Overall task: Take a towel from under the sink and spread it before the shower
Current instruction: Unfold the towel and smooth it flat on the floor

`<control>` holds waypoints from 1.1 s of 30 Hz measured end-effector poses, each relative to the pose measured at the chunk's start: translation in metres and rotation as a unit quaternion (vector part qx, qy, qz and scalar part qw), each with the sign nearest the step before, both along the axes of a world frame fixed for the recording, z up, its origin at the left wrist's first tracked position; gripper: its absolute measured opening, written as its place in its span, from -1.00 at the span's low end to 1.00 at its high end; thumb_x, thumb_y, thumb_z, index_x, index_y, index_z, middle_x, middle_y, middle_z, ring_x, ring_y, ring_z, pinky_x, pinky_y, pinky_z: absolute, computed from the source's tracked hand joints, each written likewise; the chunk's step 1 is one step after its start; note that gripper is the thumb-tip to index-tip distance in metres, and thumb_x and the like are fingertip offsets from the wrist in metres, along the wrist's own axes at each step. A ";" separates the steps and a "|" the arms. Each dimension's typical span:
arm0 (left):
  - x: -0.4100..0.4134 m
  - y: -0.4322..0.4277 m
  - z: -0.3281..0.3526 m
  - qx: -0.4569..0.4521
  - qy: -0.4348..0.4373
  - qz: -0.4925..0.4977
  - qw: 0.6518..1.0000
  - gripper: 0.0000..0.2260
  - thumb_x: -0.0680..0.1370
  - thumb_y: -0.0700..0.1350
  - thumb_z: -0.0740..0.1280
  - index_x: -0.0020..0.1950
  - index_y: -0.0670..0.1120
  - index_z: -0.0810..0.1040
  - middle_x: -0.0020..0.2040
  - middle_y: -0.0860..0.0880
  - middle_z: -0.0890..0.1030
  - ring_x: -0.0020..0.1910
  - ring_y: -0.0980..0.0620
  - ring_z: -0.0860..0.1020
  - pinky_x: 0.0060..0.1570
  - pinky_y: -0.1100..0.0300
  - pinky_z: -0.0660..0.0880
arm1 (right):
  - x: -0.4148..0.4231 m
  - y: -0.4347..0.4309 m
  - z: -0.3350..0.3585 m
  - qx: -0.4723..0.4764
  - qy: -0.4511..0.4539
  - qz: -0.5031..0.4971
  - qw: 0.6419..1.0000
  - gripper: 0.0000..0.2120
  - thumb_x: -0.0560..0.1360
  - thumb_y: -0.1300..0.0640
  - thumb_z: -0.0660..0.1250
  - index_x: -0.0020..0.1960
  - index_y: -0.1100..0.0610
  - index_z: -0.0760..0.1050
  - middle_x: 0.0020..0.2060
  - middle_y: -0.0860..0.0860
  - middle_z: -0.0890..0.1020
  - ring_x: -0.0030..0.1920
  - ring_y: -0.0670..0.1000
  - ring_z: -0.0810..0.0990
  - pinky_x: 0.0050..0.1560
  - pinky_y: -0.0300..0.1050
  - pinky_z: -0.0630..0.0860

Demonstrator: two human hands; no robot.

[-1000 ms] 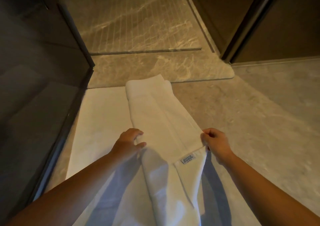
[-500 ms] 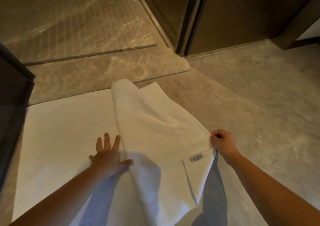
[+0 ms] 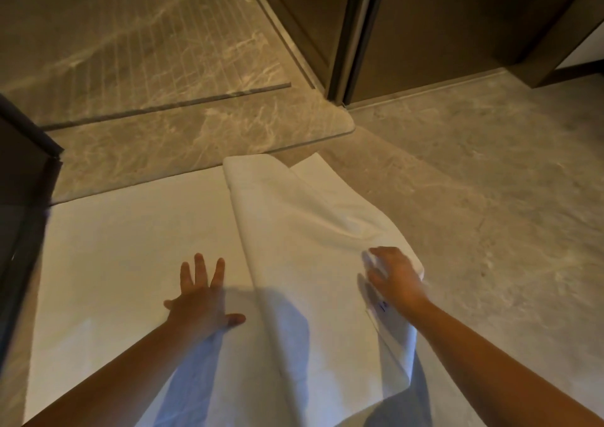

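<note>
A white towel (image 3: 130, 247) lies flat on the floor just in front of the marble shower threshold (image 3: 196, 139). Its right part is folded over into a long flap (image 3: 294, 227) running from the threshold toward me. My left hand (image 3: 199, 305) presses flat on the spread part, fingers apart, beside the flap's left edge. At the flap's right edge, my right hand (image 3: 395, 279) grips the cloth; it is blurred, with fingers over the top. The flap's near corner hangs lifted below that hand and casts a shadow.
The ribbed marble shower floor (image 3: 147, 51) lies beyond the threshold. A dark panel edge (image 3: 29, 171) stands at the left, close to the towel's side. Dark door frames (image 3: 353, 34) rise at the back right. Grey stone floor (image 3: 490, 204) stretches to the right.
My left hand let go of the flap and now lies flat on the spread towel. My right hand has carried the flap's edge rightward and lower. The view swung right.
</note>
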State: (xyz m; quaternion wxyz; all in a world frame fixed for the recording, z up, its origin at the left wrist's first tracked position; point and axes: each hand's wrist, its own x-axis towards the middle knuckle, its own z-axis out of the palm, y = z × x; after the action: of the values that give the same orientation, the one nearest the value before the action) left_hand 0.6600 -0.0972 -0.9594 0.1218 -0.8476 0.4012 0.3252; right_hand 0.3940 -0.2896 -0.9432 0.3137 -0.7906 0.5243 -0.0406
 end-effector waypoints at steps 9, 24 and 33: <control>0.005 0.000 -0.011 -0.003 -0.013 -0.006 1.000 0.06 0.29 0.34 0.37 0.45 0.06 -0.33 0.49 -0.15 -0.36 0.45 -0.27 -0.26 0.19 -0.39 0.28 | 0.029 0.021 -0.030 0.062 0.197 0.238 0.949 -0.12 0.36 -0.27 0.32 0.47 -0.17 -0.16 0.50 -0.03 -0.29 0.48 0.18 -0.33 0.33 0.44 0.16; 0.004 -0.001 -0.008 0.012 -0.028 -0.020 0.999 0.05 0.30 0.35 0.35 0.46 0.06 -0.32 0.49 -0.16 -0.34 0.45 -0.28 -0.24 0.18 -0.35 0.35 | -0.051 -0.036 -0.020 0.060 0.266 0.161 0.949 -0.05 0.35 -0.34 0.27 0.47 -0.10 -0.27 0.50 0.04 -0.30 0.46 0.34 -0.25 0.41 0.28 0.09; 0.006 0.004 -0.010 0.009 -0.002 -0.018 1.000 0.05 0.30 0.35 0.36 0.45 0.09 -0.34 0.46 -0.12 -0.42 0.44 -0.24 -0.32 0.20 -0.35 0.30 | -0.011 -0.016 0.000 0.042 0.213 0.218 0.952 -0.16 0.43 -0.18 0.31 0.48 -0.12 -0.17 0.51 0.02 -0.26 0.50 0.22 -0.20 0.35 0.32 0.24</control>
State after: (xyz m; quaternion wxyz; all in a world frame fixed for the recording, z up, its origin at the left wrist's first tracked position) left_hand 0.6659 -0.0935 -0.9692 0.1363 -0.8400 0.4128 0.3246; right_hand 0.3832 -0.3053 -0.9433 0.2292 -0.8620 0.3950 0.2201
